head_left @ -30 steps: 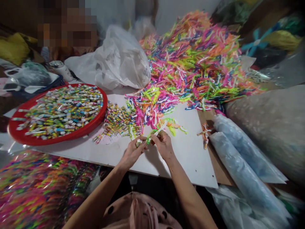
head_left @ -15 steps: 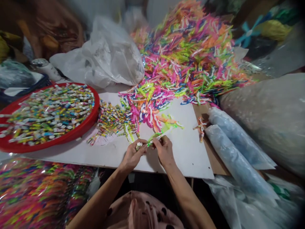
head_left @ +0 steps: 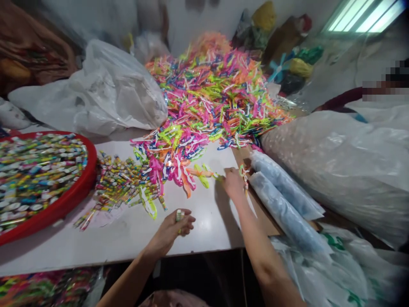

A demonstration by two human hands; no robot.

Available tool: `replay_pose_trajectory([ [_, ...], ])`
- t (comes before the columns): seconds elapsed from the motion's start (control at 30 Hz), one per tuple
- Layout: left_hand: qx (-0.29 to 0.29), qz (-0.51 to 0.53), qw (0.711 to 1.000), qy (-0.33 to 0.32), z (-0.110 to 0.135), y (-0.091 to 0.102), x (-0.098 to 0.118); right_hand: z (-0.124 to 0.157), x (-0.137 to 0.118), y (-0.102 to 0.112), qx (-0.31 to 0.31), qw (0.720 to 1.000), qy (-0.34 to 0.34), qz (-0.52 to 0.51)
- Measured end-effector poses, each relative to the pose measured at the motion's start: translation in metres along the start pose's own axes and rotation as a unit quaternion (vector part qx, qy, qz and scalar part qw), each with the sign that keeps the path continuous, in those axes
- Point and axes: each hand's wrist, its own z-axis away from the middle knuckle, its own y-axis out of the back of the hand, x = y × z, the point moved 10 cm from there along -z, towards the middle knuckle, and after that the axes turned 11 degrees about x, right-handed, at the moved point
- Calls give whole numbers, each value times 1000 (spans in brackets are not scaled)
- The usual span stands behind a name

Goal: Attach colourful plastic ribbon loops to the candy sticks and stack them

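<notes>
My left hand (head_left: 174,228) rests near the front of the white board (head_left: 128,238), fingers curled round a small wrapped candy tube (head_left: 179,214). My right hand (head_left: 233,183) is stretched out to the board's right edge, fingers closed beside a small finished piece (head_left: 245,174) lying there; whether it grips it I cannot make out. Just left of that hand lie loose green and orange plastic strips (head_left: 201,172). A big heap of bright plastic strips (head_left: 211,94) fills the far middle.
A red tray (head_left: 73,194) full of candy tubes sits at the left, with a loose pile of tubes (head_left: 124,183) beside it. White plastic bags (head_left: 105,94) lie behind. Rolled clear bags (head_left: 284,196) and a large clear sack (head_left: 345,162) crowd the right.
The hands, together over a green strip and a tube before, have parted. My right hand has reached out to the right edge; my left stays near the front with the tube. The view swung right.
</notes>
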Motion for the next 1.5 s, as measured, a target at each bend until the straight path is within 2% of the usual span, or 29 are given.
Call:
replay_pose_trajectory([
  [0.1, -16, -19, 999, -22, -3, -16, 18, -8, -34, -33, -39, 999, 30, -6],
  [0.2, 58, -17, 996, -64, -18, -3, 54, -9, -37, -40, -34, 999, 15, -39],
  [0.27, 122, -8, 988, -97, -29, 15, 84, -7, -41, -24, 0, 997, 46, -66],
  [0.3, 154, -15, 981, -119, -33, 24, 99, -6, -48, -9, 27, 993, 83, -74],
  [0.4, 216, -82, 955, -185, -37, 41, 141, 14, -88, 36, 102, 961, 247, -73],
  [0.47, 198, -132, 951, -196, -37, 40, 152, 37, -120, 53, 116, 921, 364, -72],
  [0.5, 176, -150, 954, -191, -37, 38, 150, 48, -131, 57, 115, 902, 407, -80],
  [0.57, 149, -164, 959, -177, -35, 37, 138, 66, -145, 63, 117, 879, 444, -129],
  [0.63, 173, -133, 961, -168, -30, 47, 122, 70, -144, 68, 140, 882, 392, -223],
  [0.67, 198, -101, 961, -165, -27, 54, 115, 68, -137, 69, 160, 887, 329, -282],
  [0.73, 243, -36, 956, -161, -21, 66, 101, 66, -116, 59, 172, 883, 156, -409],
  [0.8, 241, -25, 957, -158, -18, 65, 93, 71, -109, 30, 95, 844, 5, -527],
  [0.87, 210, -73, 962, -161, -16, 54, 90, 80, -124, 5, -22, 796, -70, -601],
  [0.9, 190, -96, 963, -163, -15, 48, 88, 83, -131, 2, -56, 781, -86, -616],
  [0.93, 170, -110, 965, -167, -13, 43, 86, 82, -133, 5, -62, 775, -96, -621],
  [1.0, 133, -114, 968, -178, -9, 37, 82, 75, -129, 21, -28, 778, -104, -619],
  [1.07, 93, -117, 971, -188, -4, 33, 76, 70, -130, 38, -10, 777, -80, -624],
  [1.13, 69, -137, 970, -190, 1, 32, 68, 71, -136, 45, -25, 775, -40, -631],
  [1.2, 68, -159, 968, -179, 5, 35, 61, 77, -138, 42, -37, 775, -35, -630],
  [1.27, 73, -170, 969, -165, 9, 37, 57, 83, -131, 33, -29, 783, -73, -618],
  [1.37, 54, -182, 967, -169, 16, 29, 61, 89, -129, 28, -27, 787, -91, -610],
  [1.5, 32, -192, 963, -186, 23, 17, 67, 90, -139, 24, -75, 744, -81, -659],
])
